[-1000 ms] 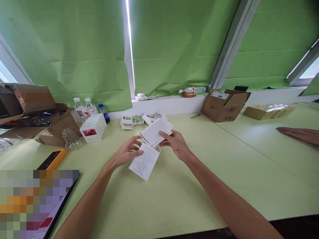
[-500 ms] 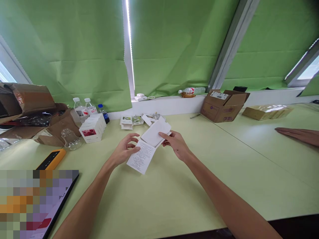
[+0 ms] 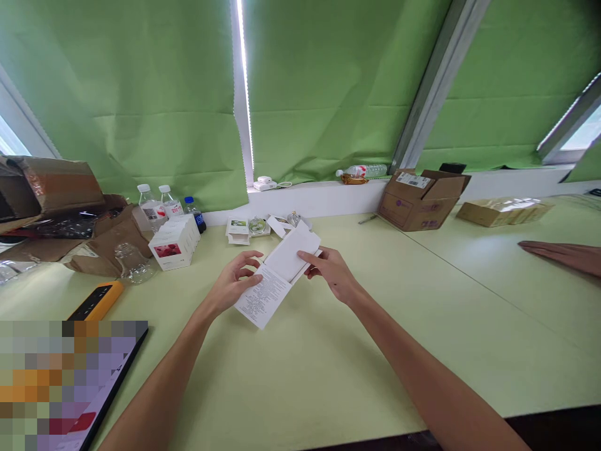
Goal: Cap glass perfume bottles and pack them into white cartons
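Observation:
Between my two hands is a white cardboard box (image 3: 292, 252), tilted above the table. It looks flat, with a plain white panel at the top and a panel of small printed text (image 3: 263, 299) at the lower end. My left hand (image 3: 238, 279) grips the left edge, its thumb on the printed panel and its fingers curled near the fold. On the right edge, my right hand (image 3: 329, 270) pinches the plain panel, thumb on top and fingers underneath. Just beyond the box lie a small opened white box (image 3: 238, 232) and a clear glass item (image 3: 258, 226).
White boxes (image 3: 174, 241), a glass jar (image 3: 134, 263) and bottles (image 3: 153, 207) stand at left, beside an open carton (image 3: 101, 235). A screen (image 3: 113, 382) and an orange device (image 3: 98, 300) lie nearer. A brown carton (image 3: 417, 203) stands back right.
The printed panel has swung slightly left and now lines up more closely with the plain panel. Both hands keep their hold, nearly still.

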The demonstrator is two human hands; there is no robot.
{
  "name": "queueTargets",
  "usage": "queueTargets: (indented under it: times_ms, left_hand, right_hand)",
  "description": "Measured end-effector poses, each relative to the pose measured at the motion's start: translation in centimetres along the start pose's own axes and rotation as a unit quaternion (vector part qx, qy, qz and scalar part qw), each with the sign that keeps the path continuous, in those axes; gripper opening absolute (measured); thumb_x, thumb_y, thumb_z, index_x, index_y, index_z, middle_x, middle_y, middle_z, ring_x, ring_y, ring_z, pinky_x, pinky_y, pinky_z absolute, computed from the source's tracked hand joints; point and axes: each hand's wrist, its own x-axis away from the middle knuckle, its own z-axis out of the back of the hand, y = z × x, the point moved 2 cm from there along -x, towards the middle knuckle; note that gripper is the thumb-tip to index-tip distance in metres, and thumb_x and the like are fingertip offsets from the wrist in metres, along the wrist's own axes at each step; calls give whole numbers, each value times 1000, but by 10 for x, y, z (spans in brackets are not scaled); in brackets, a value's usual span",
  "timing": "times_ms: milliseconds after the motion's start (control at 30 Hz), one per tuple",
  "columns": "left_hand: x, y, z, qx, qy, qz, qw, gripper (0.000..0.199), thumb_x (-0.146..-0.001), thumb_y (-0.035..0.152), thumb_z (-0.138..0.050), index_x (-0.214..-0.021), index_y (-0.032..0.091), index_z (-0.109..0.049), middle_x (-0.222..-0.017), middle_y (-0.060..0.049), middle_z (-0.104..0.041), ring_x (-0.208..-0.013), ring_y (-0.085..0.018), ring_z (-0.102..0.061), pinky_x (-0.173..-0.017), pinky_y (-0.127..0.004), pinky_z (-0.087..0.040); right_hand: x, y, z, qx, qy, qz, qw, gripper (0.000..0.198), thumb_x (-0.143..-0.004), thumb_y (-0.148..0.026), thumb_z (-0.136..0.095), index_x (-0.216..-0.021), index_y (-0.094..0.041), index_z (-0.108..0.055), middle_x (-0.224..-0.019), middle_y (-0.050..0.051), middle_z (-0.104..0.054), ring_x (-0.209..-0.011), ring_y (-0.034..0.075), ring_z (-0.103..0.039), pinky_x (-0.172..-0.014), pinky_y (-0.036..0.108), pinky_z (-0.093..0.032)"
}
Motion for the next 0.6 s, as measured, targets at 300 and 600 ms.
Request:
queueTargets:
  times_ms: [300,600]
  left_hand:
    - [0,1,-2,-11,-4,-17,1000,45,-80,38,-59,-122,28,-48,-107,-5,-54,-82,-16,-60,-61,-25,-45]
    - [0,2,-2,-14,20,-19,1000,45,-78,39,-61,-120,26,-52,-105,-5,-55,-80,-16,-59,-61,-25,-46]
  right_hand:
    - [0,0,2,26,16,3,1000,31,-70,-43,-74,-80,-14,-67,-72,5,-64,-58,13,-56,-54,28,-49]
    - [1,-2,-4,30,-6,2,1000,39,-75,-53,-66,-82,-15,-68,-82,8,-68,-63,15,-59,-55,28,-52]
